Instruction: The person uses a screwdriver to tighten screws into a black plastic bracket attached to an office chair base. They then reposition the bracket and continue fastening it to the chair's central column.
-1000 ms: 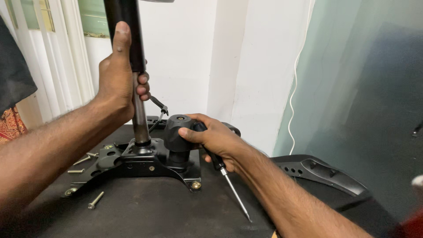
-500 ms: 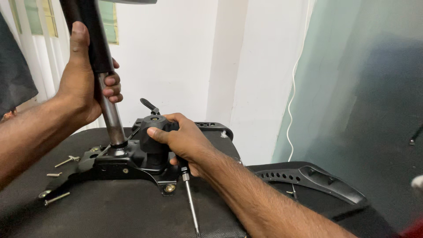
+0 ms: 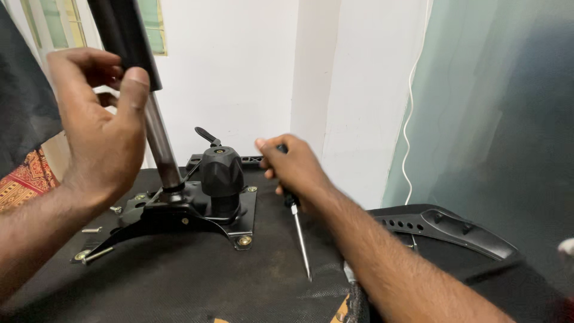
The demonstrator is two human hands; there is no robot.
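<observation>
A black metal mechanism plate (image 3: pixel 179 215) lies bolted flat on the dark fabric underside of a chair seat (image 3: pixel 197 281), left of centre. It is angular, with arms running out to brass-coloured bolts (image 3: pixel 244 240) at its corners, and it has a dull painted finish. From its left part a gas cylinder (image 3: pixel 156 134) rises, leaning up and left: a smooth grey steel rod below, a wider matt black sleeve above. Just right of the rod stands a ribbed, rounded black plastic knob (image 3: pixel 221 170), with a short black lever (image 3: pixel 206 136) behind it.

The left hand (image 3: pixel 98 128) is at the cylinder where sleeve meets rod, fingers loosely spread and open, thumb tip resting against the black sleeve, the other fingers curled behind it without clasping. The right hand (image 3: pixel 293 167) is just right of the knob, apart from it, fingers curled tight around the dark handle of a screwdriver (image 3: pixel 299 236) whose thin steel shaft points down and near toward the fabric. Loose screws (image 3: pixel 95 256) lie at the plate's left end. A curved black plastic armrest (image 3: pixel 442 230) lies to the right
</observation>
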